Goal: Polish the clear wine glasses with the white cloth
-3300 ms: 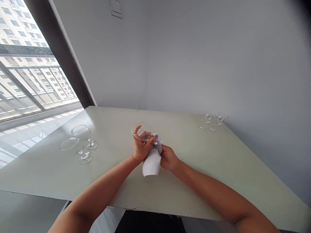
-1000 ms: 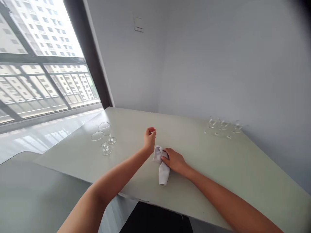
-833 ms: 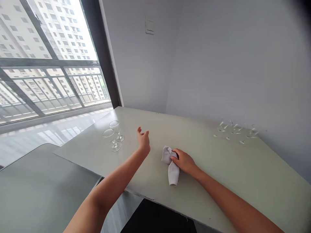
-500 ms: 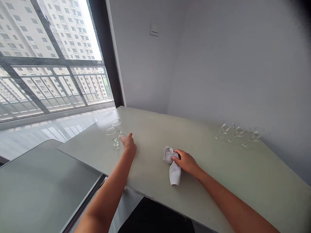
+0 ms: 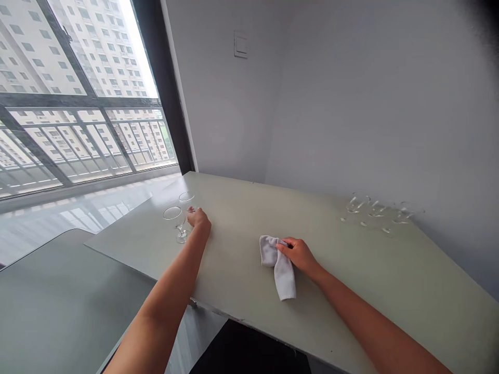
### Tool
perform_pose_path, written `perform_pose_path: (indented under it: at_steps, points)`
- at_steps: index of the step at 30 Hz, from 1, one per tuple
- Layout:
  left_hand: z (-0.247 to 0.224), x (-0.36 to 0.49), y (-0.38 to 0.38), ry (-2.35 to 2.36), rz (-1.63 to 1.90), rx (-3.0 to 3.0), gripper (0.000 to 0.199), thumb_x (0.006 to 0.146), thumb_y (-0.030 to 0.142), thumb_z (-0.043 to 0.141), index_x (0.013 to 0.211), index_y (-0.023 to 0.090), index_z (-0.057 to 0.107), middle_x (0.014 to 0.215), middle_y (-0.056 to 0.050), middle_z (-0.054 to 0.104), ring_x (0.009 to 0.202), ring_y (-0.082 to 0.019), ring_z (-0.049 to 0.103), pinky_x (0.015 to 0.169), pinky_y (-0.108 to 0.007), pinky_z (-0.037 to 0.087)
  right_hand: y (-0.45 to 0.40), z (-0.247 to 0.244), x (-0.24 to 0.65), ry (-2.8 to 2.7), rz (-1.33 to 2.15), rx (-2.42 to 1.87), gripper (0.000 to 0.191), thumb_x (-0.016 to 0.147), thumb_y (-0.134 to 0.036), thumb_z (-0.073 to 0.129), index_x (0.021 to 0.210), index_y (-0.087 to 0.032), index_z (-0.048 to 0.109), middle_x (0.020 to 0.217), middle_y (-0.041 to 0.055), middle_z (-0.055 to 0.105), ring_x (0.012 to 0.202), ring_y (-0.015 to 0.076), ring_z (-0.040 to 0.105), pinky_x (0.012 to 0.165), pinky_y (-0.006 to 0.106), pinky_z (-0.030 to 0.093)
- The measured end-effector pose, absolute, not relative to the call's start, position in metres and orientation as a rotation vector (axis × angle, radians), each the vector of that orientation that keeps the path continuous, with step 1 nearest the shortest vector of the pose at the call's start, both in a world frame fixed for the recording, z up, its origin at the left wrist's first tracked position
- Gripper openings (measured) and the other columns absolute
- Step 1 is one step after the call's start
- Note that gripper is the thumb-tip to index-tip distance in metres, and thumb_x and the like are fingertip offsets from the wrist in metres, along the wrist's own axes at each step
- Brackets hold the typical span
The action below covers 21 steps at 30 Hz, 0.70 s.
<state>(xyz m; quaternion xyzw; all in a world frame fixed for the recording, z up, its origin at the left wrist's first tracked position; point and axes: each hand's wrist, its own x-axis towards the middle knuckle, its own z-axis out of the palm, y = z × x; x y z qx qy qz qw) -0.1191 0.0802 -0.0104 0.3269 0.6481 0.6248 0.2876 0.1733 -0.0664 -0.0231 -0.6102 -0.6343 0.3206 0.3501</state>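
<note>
My left hand [image 5: 198, 219] is out by the 2 stemmed wine glasses near the left edge of the desk [image 5: 390, 275]. My left fingers [image 5: 191, 210] are curled in at the stem of the farther glass [image 5: 186, 196], but the hand blocks the view, so I cannot tell whether they are closed on it or only touching it. The nearer glass [image 5: 173, 221] stands upright just beside my hand, its bowl and foot close to the farther glass.

My right hand [image 5: 298, 255] is near the middle of the desk, resting on a crumpled white cloth [image 5: 283, 270]. My right fingers [image 5: 285, 245] are pressed together over the top fold of the cloth, though I cannot tell if they are pinching it. Its loose end trails toward the desk's near edge.

Toward the far right corner, by the wall, sits a group of clear glasses [image 5: 374, 212]. I make it 3, but they are faint against the pale surface. A wall switch plate [image 5: 240, 44] is above the desk's far edge, and a window [image 5: 89, 93] to my left looks out on apartment blocks.
</note>
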Motion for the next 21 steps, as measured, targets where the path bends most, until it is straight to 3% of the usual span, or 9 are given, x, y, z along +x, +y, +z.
perform_pose_path:
  at_steps: [5, 9, 12, 14, 17, 19, 21]
  points:
    - [-0.014, -0.090, 0.070, 1.720, 1.589, 0.957, 0.023, 0.077, 0.028, 0.044, 0.096, 0.018, 0.053, 0.090, -0.005, 0.058, 0.082, -0.014, 0.055, 0.072, -0.027, 0.041, -0.053, -0.028, 0.183, -1.078, 1.227, -1.370, 0.036, 0.064, -0.053, 0.059, 0.067, -0.017, 0.055, 0.059, -0.0010, 0.050, 0.055, 0.0133, 0.045, 0.050, 0.025, 0.037]
    - [-0.009, -0.048, 0.051, 1.509, 1.449, 1.245, 0.015, 0.073, 0.034, 0.052, 0.072, 0.020, 0.057, 0.085, -0.003, 0.062, 0.083, -0.016, 0.055, 0.072, -0.028, 0.041, -0.040, -0.027, 0.198, -0.799, 1.036, -1.364, 0.036, 0.064, -0.054, 0.058, 0.067, -0.019, 0.053, 0.061, 0.0014, 0.051, 0.057, 0.0160, 0.049, 0.046, 0.026, 0.038]
    - [-0.005, -0.013, 0.035, 1.326, 1.324, 1.356, 0.021, 0.073, 0.040, 0.052, 0.069, 0.019, 0.054, 0.069, -0.001, 0.059, 0.071, -0.016, 0.057, 0.066, -0.028, 0.043, -0.041, -0.015, 0.205, -0.762, 0.776, -1.369, 0.040, 0.069, -0.059, 0.049, 0.067, -0.019, 0.051, 0.062, 0.0018, 0.051, 0.057, 0.0161, 0.049, 0.046, 0.027, 0.038]
    - [-0.003, 0.011, 0.022, 1.143, 1.212, 1.316, 0.023, 0.075, 0.041, 0.049, 0.070, 0.019, 0.050, 0.059, 0.002, 0.051, 0.061, -0.014, 0.057, 0.062, -0.029, 0.045, -0.048, -0.002, 0.204, -0.838, 0.550, -1.344, 0.043, 0.076, -0.059, 0.041, 0.073, -0.018, 0.054, 0.070, 0.0039, 0.055, 0.065, 0.0175, 0.052, 0.052, 0.028, 0.041]
    - [-0.002, 0.044, -0.002, 0.908, 1.039, 1.190, 0.023, 0.074, 0.040, 0.049, 0.071, 0.018, 0.045, 0.053, 0.006, 0.042, 0.053, -0.012, 0.056, 0.060, -0.029, 0.047, -0.064, 0.017, 0.195, -1.169, 0.164, -1.277, 0.038, 0.085, -0.048, 0.036, 0.095, -0.020, 0.060, 0.102, 0.0084, 0.059, 0.093, 0.0213, 0.053, 0.075, 0.033, 0.044]
    - [-0.003, 0.061, -0.019, 0.815, 0.956, 1.171, 0.022, 0.073, 0.038, 0.052, 0.072, 0.017, 0.046, 0.054, 0.006, 0.043, 0.053, -0.012, 0.055, 0.059, -0.029, 0.047, -0.070, 0.023, 0.190, -1.511, -0.048, -1.224, 0.031, 0.085, -0.039, 0.041, 0.105, -0.025, 0.060, 0.117, 0.0060, 0.055, 0.110, 0.0227, 0.045, 0.089, 0.038, 0.038]
    - [-0.003, 0.070, -0.034, 0.734, 0.909, 1.182, 0.020, 0.071, 0.035, 0.053, 0.072, 0.016, 0.047, 0.056, 0.003, 0.048, 0.056, -0.012, 0.055, 0.059, -0.028, 0.046, -0.070, 0.021, 0.189, -1.781, -0.200, -1.181, 0.027, 0.083, -0.034, 0.047, 0.105, -0.029, 0.062, 0.119, 0.0025, 0.056, 0.117, 0.0237, 0.040, 0.096, 0.042, 0.033]
